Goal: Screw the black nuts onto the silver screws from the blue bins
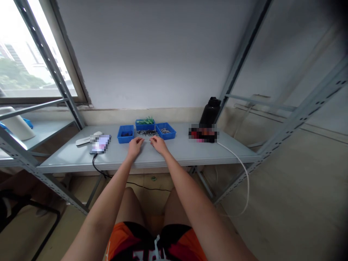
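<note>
Left hand (135,145), right hand (157,143) seen nearside of loose small black-and-white pieces (147,133), fingertips pinched, contents unclear; pieces could be scattered by stray knuckle.

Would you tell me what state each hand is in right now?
Left hand: fingers closed in a pinch; anything held is too small to tell.
Right hand: also closed in a pinch; whether it holds something cannot be told.
</note>
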Motion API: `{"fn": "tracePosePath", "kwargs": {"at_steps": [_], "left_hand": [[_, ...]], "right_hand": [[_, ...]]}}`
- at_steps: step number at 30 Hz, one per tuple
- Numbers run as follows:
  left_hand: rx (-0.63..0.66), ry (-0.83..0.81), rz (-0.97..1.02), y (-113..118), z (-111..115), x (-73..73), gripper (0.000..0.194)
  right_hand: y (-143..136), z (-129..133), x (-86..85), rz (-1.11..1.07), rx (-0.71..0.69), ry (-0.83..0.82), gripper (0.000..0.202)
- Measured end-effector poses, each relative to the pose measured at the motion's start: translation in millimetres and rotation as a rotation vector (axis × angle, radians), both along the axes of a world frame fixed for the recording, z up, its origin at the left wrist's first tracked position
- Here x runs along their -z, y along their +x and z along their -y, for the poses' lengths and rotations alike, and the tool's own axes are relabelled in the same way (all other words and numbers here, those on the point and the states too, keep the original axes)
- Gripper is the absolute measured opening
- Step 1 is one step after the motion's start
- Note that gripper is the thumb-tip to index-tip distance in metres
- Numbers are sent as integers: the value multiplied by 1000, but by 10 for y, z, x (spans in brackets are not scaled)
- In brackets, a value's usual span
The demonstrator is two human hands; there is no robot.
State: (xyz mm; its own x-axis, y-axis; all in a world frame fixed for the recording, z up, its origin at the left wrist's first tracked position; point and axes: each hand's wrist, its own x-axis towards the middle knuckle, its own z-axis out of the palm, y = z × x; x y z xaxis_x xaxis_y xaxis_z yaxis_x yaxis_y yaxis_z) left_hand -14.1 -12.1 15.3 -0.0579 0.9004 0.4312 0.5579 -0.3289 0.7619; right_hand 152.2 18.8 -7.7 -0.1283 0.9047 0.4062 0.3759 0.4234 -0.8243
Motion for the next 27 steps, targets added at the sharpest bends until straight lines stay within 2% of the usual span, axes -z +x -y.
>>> {"fn": "tracePosePath", "kwargs": {"at_steps": [9,27], "left_hand": [[30,12,-12,7,-11,3,20],[16,-1,32,-11,-32,33,20]], "right_hand": [[12,-5,-4,-34,73,-36,18],[-2,43,-25,27,5,-17,20]]}}
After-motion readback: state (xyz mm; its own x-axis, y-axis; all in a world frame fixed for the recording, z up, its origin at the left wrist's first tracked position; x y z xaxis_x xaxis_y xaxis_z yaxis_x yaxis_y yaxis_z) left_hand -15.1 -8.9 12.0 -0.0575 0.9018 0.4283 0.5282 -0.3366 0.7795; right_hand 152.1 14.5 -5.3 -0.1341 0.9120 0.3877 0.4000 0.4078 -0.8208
